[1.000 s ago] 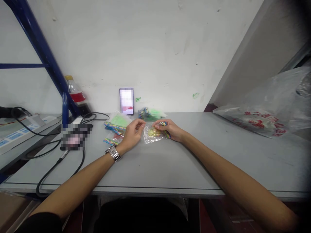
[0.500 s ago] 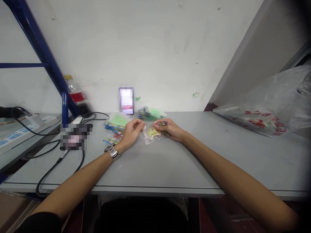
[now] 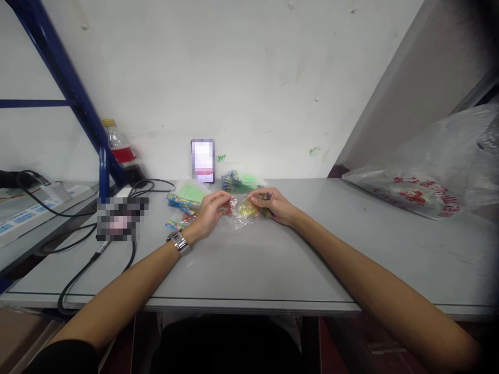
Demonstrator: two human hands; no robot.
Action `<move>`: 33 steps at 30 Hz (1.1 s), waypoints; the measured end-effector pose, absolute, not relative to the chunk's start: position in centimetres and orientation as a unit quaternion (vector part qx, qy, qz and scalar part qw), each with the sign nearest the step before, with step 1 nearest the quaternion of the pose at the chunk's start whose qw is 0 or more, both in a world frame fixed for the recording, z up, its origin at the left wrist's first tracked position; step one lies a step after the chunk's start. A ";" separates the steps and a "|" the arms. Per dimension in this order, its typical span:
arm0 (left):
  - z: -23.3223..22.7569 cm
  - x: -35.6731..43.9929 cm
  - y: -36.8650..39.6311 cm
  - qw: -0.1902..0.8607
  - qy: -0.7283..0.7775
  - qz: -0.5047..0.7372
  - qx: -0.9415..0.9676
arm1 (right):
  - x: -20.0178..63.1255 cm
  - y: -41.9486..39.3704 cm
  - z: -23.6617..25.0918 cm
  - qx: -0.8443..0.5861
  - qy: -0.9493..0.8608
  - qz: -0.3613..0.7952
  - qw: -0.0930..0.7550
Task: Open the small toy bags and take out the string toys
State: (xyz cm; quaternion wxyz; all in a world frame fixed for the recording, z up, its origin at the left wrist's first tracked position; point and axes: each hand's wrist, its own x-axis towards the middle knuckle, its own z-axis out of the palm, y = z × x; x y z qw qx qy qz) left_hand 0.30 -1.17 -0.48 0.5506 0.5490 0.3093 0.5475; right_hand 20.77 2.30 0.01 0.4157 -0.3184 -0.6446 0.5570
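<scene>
A small clear plastic packet (image 3: 245, 212) with yellow contents and a colourful strip along one edge is held just above the grey table (image 3: 273, 259), near its far middle. My left hand (image 3: 210, 212), with a metal watch on the wrist, pinches the packet's left edge. Its right end, by the colourful strip, is gripped by my right hand (image 3: 273, 205). More packets with green contents (image 3: 189, 195) lie in a loose pile just left of my left hand, and another bunch of packets (image 3: 239, 182) rests behind my hands by the wall.
A phone (image 3: 203, 160) leans upright against the wall. A blurred dark device (image 3: 119, 218) with black cables (image 3: 89, 270) sits at the left. A drink bottle (image 3: 119, 148) stands by a blue rack post (image 3: 103, 174). A big plastic bag (image 3: 429, 176) lies at the right.
Both hands have drawn closer on the packet and lifted it slightly off the table. The left fingers now touch its left edge.
</scene>
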 end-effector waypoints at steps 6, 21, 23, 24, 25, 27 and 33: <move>-0.6 0.3 -1.2 0.487 0.338 0.530 0.606 | 20.7 2.5 0.2 -0.356 -0.685 0.388 0.503; -0.4 0.4 -2.2 0.087 0.380 0.473 0.790 | 19.8 1.5 1.0 -0.338 -0.690 0.263 0.583; -0.6 0.3 -2.0 0.065 0.373 0.470 0.798 | 19.8 1.5 1.0 -0.336 -0.693 0.258 0.583; -0.7 0.2 -2.0 0.062 0.373 0.469 0.798 | 19.8 1.5 1.0 -0.337 -0.694 0.255 0.583; -0.7 0.2 -1.9 0.060 0.376 0.469 0.797 | 19.8 1.5 0.9 -0.339 -0.695 0.253 0.582; -0.8 0.1 -1.8 0.060 0.386 0.470 0.792 | 19.9 1.7 0.8 -0.340 -0.696 0.251 0.580; -1.1 0.1 -1.7 0.054 0.398 0.468 0.787 | 19.8 2.1 0.3 -0.323 -0.703 0.238 0.588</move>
